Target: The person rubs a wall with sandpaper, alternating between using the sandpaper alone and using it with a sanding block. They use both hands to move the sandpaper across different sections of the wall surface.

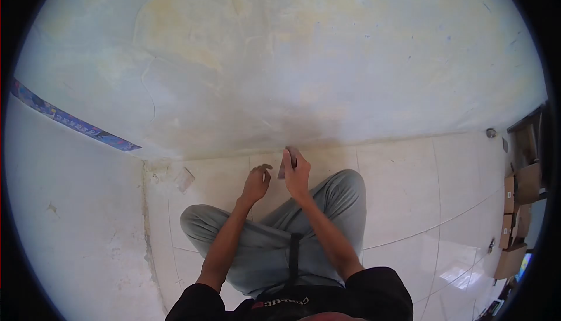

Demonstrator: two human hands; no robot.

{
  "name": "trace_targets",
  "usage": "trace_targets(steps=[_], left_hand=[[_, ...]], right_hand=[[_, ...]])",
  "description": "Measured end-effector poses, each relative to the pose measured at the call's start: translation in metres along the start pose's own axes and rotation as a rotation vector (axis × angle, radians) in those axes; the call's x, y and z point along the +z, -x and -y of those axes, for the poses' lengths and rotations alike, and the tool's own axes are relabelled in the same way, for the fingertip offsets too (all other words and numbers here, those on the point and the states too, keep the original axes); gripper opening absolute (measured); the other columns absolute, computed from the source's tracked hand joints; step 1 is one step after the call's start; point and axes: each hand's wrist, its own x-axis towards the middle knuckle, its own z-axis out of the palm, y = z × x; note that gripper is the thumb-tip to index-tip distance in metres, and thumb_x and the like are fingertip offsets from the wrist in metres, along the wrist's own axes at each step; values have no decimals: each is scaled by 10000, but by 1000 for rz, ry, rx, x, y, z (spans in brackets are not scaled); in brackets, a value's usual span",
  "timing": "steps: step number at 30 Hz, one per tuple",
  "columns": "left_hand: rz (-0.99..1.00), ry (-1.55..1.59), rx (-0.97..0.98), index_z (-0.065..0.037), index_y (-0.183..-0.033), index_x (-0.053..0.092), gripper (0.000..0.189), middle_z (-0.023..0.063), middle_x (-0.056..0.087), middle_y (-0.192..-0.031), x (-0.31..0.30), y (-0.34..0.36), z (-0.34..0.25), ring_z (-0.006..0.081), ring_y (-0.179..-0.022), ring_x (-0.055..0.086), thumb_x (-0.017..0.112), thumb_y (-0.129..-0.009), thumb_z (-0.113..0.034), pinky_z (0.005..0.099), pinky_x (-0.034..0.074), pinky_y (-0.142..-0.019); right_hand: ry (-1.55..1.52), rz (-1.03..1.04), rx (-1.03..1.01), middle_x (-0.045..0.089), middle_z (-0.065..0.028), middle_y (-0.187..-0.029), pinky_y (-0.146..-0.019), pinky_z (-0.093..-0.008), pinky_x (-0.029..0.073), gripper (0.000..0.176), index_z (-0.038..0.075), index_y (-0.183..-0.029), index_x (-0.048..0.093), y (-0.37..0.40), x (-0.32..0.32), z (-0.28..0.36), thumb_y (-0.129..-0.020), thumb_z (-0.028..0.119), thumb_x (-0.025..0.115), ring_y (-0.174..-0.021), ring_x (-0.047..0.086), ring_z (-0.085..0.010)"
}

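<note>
My right hand grips a small, dark reddish-brown piece of sandpaper, which shows along the left side of the fingers. It is close to the foot of the wall, whose pale paint is patchy, yellowed and cracked. My left hand hovers over the floor tiles to the left of it, fingers loosely bent and apart, with nothing in them. Between the hands lies a narrow gap. On the tiles farther left rests a pale pinkish rectangular sheet.
My crossed legs take up the floor before the wall. A second wall meets it at the left corner, below a blue printed strip. Cardboard boxes stand at the far right on the tiled floor.
</note>
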Motion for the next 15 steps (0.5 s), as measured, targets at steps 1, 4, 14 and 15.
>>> trace_targets(steps=[1,4,14,15], left_hand=[[4,2,3,-16,-1123,603,245,184,633,-939,-6,4,-13,338,-923,599,562,-885,-56,450,477,-813],[80,258,-29,-10,-1298,535,403,179,631,-1034,-17,13,-56,290,-955,611,580,-900,-63,420,505,-830],[-93,335,74,-27,-1487,343,673,161,627,-1049,-16,13,-45,192,-873,629,650,-889,-55,337,528,-776],[-64,333,-37,-25,-1472,373,636,148,653,-1017,-15,10,-38,191,-809,643,639,-895,-45,337,535,-721]], right_hand=[[37,-46,-20,591,-99,-735,-633,-333,476,220,-44,-1001,631,11,-2,-29,-988,172,590,-704,590,-152],[34,-49,-30,607,-86,-763,-664,-297,478,277,-39,-1049,641,18,-2,-51,-1000,226,576,-744,591,-115],[-373,402,126,672,-90,-959,-813,-306,516,391,-29,-1094,642,2,-6,-48,-1038,328,493,-886,638,-150],[-366,425,121,672,-90,-959,-813,-306,516,391,-29,-1094,642,3,-6,-49,-1038,328,493,-886,638,-150]])
